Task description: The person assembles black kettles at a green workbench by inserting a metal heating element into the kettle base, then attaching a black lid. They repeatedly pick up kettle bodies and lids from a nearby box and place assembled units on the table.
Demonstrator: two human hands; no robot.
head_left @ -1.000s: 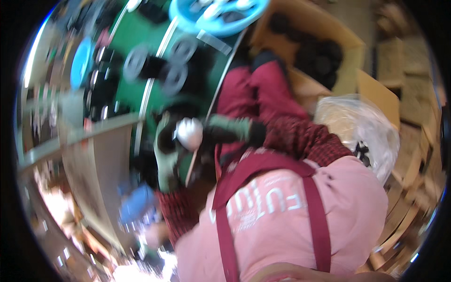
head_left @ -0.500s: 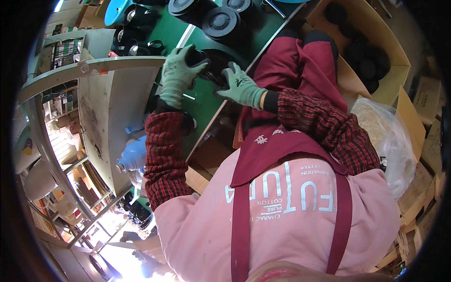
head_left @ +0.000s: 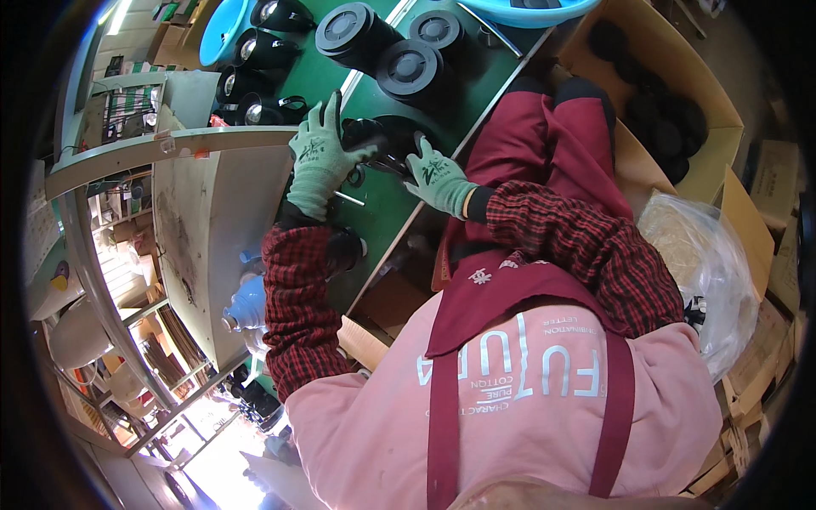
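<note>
Both gloved hands, left hand (head_left: 319, 161) and right hand (head_left: 438, 177), grip closed round a black part (head_left: 374, 136) near the brown carton (head_left: 722, 119).

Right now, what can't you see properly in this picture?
- The black part between the left hand and right hand, head view: the gloved fingers cover most of it, so its shape is unclear.
- The blue bowl, head view: cut off by the top edge.
- The black pieces in the cardboard box, head view: too dark and bent by the lens to tell apart.
- The plastic bag: its contents are hazy.
</note>
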